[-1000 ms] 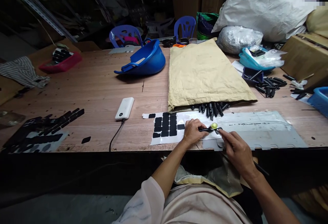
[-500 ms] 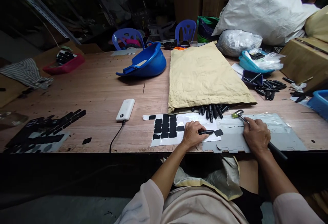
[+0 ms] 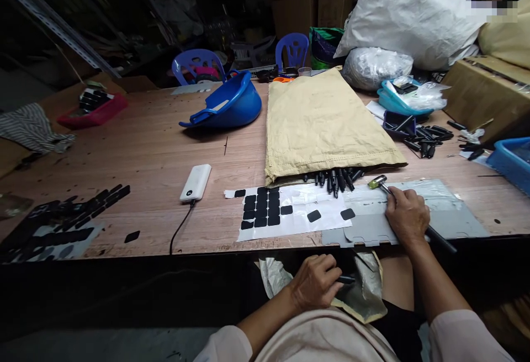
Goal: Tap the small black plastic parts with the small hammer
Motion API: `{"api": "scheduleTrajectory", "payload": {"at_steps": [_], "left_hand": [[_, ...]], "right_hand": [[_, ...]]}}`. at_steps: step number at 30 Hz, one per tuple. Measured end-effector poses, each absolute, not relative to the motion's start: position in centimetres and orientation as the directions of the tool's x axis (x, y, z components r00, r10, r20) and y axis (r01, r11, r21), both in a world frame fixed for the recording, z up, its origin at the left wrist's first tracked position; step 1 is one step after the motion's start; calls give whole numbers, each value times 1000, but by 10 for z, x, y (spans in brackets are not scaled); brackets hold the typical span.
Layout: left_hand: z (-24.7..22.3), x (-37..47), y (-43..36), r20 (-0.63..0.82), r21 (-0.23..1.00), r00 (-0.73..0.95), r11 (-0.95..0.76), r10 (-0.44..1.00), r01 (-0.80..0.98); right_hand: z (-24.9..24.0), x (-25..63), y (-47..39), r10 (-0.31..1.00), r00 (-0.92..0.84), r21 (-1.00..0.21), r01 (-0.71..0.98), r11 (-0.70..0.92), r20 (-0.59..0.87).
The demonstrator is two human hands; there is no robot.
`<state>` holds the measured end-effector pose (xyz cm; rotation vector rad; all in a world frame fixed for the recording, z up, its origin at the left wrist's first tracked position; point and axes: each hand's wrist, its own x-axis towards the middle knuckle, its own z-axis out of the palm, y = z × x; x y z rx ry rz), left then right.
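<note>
My left hand (image 3: pixel 317 282) is below the table edge, over my lap, with its fingers closed round a black pen-like piece (image 3: pixel 346 280). An open bag (image 3: pixel 364 290) lies on my lap beneath it. On the grey sheet (image 3: pixel 447 213) at the table's front, my right hand (image 3: pixel 408 216) grips a hammer (image 3: pixel 441 239), its yellow-green and metal head (image 3: pixel 377 181) pointing left. Left of that sheet, a white backing sheet (image 3: pixel 296 228) bears several black rounded patches (image 3: pixel 261 205). More black pieces (image 3: pixel 337 179) stick out from under the beige sack (image 3: pixel 327 124).
A white power bank (image 3: pixel 196 182) with a cable lies left of the sheets. Behind it a blue basin (image 3: pixel 240 102) rests tilted. At the right are loose black pieces (image 3: pixel 426 140), a cardboard box (image 3: pixel 488 97) and a blue tub (image 3: pixel 513 160).
My left hand has moved from the white sheet down over my lap, still holding the black piece, uncovering a patch on the sheet. My right hand keeps the hammer at the grey sheet.
</note>
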<state>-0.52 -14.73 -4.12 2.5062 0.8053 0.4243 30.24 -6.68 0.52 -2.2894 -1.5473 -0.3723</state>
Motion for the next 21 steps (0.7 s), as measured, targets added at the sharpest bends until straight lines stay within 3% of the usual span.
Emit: {"api": "scheduleTrajectory", "payload": {"at_steps": [4,7,9,12,15,21], "left_hand": [[-34,-4,-151,8,603,750,-601,662,525],[-9,3,-130,129,696,697,-565,705,442],[9,9,-100,218,728,544,-507,810,462],[26,14,-36,254,705,184,-312,949,637],[33,17,21,177,630,-100,-35,979,776],[36,22,52,17,530,-162,129,987,838]], "right_hand": [[5,301,-67,831,367,-143,930,-339,418],[5,301,-67,830,365,-140,931,-338,423],[5,301,-67,829,364,-137,931,-339,424],[4,301,-67,831,365,-130,930,-343,420],[3,302,-67,834,361,-119,932,-343,418],[3,303,-66,838,357,-105,933,-345,414]]}}
